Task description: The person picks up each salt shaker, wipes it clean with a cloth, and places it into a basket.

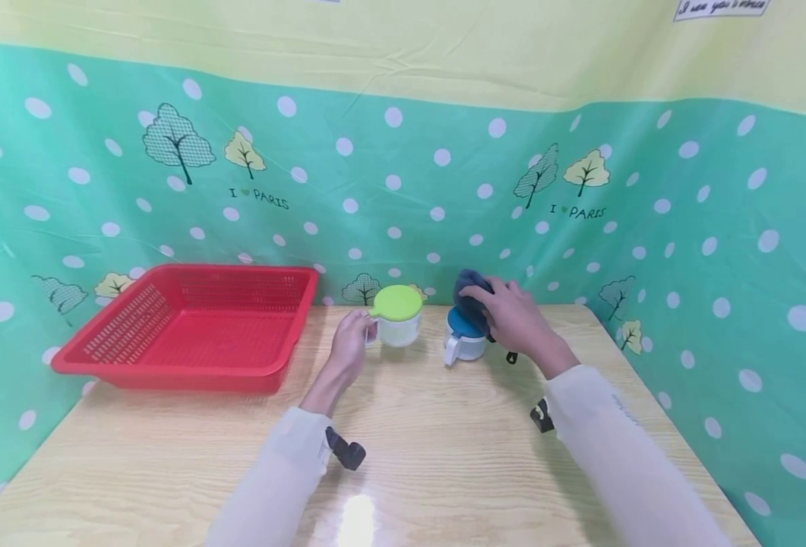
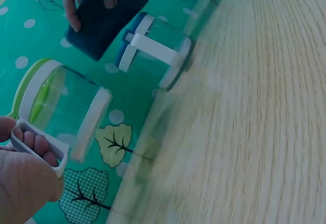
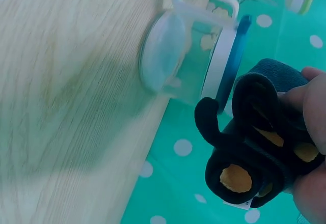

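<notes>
My left hand [image 1: 350,343] grips the pale handle of a clear jar with a green lid [image 1: 397,304]; in the left wrist view the fingers curl through the handle. That jar [image 2: 69,112] appears raised off the table. My right hand [image 1: 514,317] holds a dark blue rolled fabric item [image 1: 471,298] with black edges. In the right wrist view its rolled ends [image 3: 237,178] show orange inside; its exact kind is unclear. Just beside and partly behind this bundle stands a clear jar with a blue lid [image 1: 466,346] and white handle, upright on the table.
A red plastic basket [image 1: 191,384] with slotted walls stands on the left of the wooden table [image 1: 430,456]. A green polka-dot curtain [image 1: 375,220] hangs along the back and right side. Small black devices [image 1: 345,450] sit at both wrists.
</notes>
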Action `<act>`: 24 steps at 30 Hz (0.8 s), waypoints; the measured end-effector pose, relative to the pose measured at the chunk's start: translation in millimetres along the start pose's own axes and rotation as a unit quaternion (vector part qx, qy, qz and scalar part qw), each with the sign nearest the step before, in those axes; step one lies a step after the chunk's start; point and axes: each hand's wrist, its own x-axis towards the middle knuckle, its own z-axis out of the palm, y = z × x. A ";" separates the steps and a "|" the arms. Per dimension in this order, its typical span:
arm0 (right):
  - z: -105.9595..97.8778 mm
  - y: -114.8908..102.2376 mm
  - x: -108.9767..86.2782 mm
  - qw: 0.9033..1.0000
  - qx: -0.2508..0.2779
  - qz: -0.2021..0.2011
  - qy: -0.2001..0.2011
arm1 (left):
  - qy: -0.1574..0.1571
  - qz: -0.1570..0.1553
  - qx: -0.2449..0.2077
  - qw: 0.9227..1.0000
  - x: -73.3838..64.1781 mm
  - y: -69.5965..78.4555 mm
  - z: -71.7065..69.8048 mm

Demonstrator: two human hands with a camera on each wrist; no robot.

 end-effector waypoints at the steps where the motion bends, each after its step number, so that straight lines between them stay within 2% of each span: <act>1: 0.7 -2.0 0.9 1.000 0.000 -0.004 0.003 | -0.002 0.000 -0.002 1.000 0.2 0.1 0.9; 15: 9.1 -21.8 14.7 0.998 -0.012 -0.053 0.026 | 0.006 0.003 0.006 1.000 -2.0 0.4 5.5; 24: 14.4 -29.2 20.5 0.997 -0.005 -0.067 0.043 | 0.000 0.016 0.004 1.000 -1.0 -1.5 4.0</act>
